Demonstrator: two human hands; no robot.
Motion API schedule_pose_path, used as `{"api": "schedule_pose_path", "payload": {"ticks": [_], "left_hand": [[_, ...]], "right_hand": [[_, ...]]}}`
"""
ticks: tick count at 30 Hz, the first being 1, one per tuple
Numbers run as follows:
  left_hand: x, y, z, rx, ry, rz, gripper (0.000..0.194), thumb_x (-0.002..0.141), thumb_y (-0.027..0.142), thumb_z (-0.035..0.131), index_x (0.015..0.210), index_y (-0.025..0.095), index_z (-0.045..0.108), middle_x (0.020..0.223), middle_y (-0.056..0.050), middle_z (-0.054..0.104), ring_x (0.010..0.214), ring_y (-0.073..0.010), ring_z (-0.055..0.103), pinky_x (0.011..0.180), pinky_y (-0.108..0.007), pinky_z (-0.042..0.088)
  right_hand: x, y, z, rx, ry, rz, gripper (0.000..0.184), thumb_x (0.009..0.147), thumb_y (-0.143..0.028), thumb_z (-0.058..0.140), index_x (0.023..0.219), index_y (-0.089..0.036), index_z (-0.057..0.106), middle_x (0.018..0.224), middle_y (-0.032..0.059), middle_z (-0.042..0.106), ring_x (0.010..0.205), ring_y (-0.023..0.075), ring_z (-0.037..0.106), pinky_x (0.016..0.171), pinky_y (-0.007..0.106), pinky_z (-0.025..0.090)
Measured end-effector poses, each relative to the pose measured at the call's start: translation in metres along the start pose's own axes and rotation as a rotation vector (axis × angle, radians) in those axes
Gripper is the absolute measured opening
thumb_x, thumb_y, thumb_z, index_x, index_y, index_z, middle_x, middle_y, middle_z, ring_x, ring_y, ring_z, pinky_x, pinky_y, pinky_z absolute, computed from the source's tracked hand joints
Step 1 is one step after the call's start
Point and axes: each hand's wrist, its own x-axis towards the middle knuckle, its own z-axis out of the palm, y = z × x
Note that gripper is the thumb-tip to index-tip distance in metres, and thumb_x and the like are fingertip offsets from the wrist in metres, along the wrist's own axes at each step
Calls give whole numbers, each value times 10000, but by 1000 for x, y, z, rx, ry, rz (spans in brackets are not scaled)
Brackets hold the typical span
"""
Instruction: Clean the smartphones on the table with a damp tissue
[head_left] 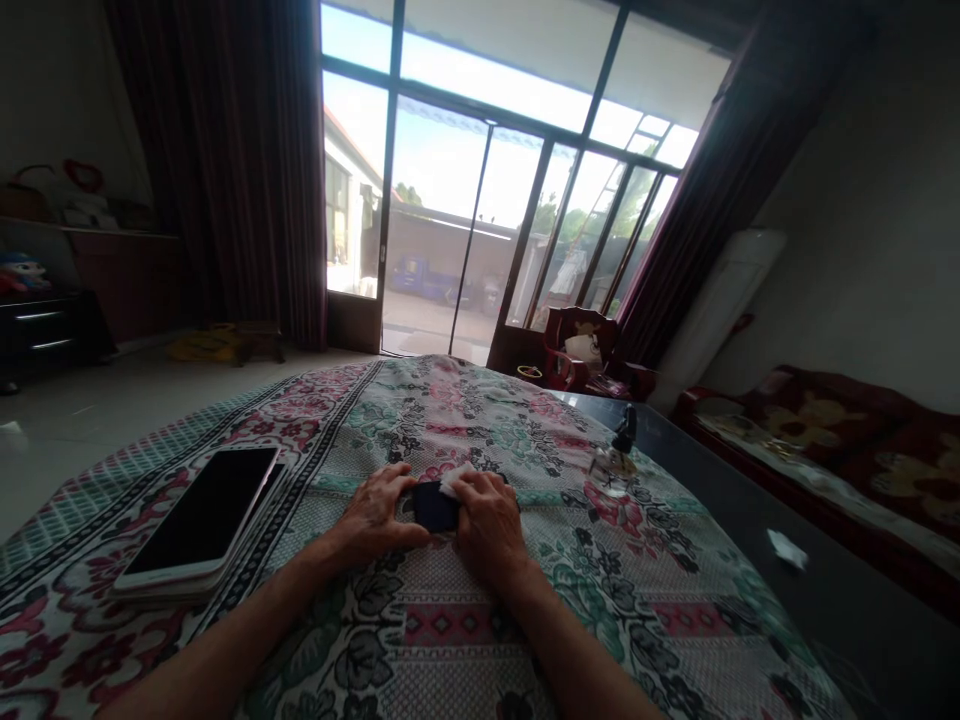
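forearms (225, 640) are stretched out over a floral bedspread (420, 640). a small dark object (433, 508) is held between the left hand (379, 515) and the right hand (487, 525), both curled and grasping, with a white tissue (456, 480) pressed against it by the right hand. a smartphone (199, 515) lies to the left. the object could be dropped if the grip were loosened, the smartphone could be knocked by a wide arm movement, and a glass bottle (611, 465) beside the dark tabletop (840, 640) could be tipped.

Daylit glass doors (442, 200), dark curtains (262, 170), red sofa (810, 430), pale tiled floor (90, 440).
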Motion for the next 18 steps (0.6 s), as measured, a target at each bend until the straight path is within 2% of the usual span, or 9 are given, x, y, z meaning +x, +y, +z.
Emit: {"api": "schedule_pose_path", "payload": {"ticks": [3,7,13,15,18], "left_hand": [[0,0,-2,13,-36,12,726,684,500,685,1328,205,531,1500,-111,399,1397,-327,312,1139,-441,272],[4,-1,-3,43,-83,15,749,728,517,652,1395,231,465,1524,-110,362,1407,-337,289,1142,-476,251],[7,-4,0,68,-71,0,744,707,492,682,1393,312,458,1515,-69,384,1398,-338,304,1129,-488,271],[7,-3,0,62,-66,6,723,705,482,683,1377,307,481,1507,-70,396,1392,-331,317,1129,-477,273],[6,-2,-1,50,-70,6,718,710,502,674,1368,275,499,1508,-86,393,1392,-331,315,1134,-474,262]], "right_hand": [[2,7,1,-55,14,66,369,847,-127,452,1142,-260,629,1261,20,590,1146,246,449,931,369,306],[5,1,6,-74,-32,43,396,861,-170,456,1222,-270,584,1335,26,548,1206,268,419,956,394,295],[2,-14,5,-14,-119,-133,419,924,-261,420,1338,-266,486,1435,25,470,1306,276,337,1026,445,244],[0,-15,2,43,-138,-213,400,919,-245,428,1310,-277,509,1409,4,501,1283,254,364,1023,424,258],[-1,-12,-2,127,-151,-272,326,875,-186,470,1151,-282,613,1293,-27,595,1181,218,447,986,376,300]]}}
